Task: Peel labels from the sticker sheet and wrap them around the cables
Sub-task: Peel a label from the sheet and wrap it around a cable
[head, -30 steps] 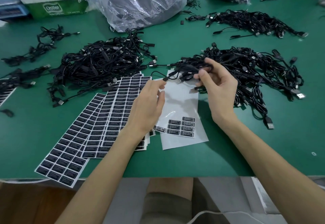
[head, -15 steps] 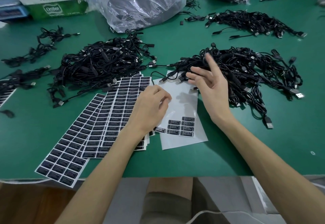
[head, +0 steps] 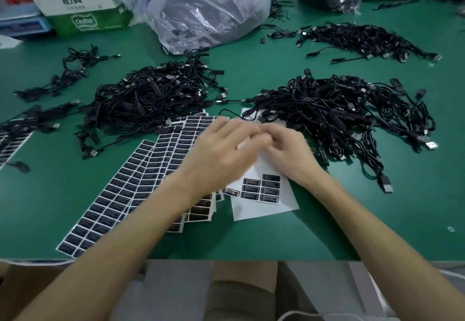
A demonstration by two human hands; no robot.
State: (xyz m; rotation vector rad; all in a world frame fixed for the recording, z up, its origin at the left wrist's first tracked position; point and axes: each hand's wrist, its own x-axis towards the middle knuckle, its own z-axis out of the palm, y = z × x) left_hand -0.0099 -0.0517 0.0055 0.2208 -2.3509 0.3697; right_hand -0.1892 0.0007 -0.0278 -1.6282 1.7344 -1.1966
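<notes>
Two hands met low over the desk [head: 377, 222], just past its front edge. The left hand [head: 221, 152] and the right hand [head: 289, 154] were close together, fingertips almost touching, but they were too blurry to tell if they pinched a label or nothing at all. Under them lay the white sticker sheet [head: 264, 211], with only a few black labels [head: 261, 188] left in a little block near its front end. I think a label was about to be picked off. It could go wrong if the sticky label folded onto itself or stuck to a finger. The thin sheet could also slide, since I could not see anything holding it flat. The left arm passed over the full sticker sheets [head: 141, 177], and one corner of those was close to the desk's front edge, so a bump could push them off. There was bare green room to the right of the white sheet and at the front left. Just behind the hands sat the right cable pile [head: 339, 111], with some cable ends lying on the sheet's far end. The cables were tangled, so pulling one might drag others along. The left cable pile [head: 156, 96] was beside it, and a big plastic bag [head: 208, 11] stood far back.
</notes>
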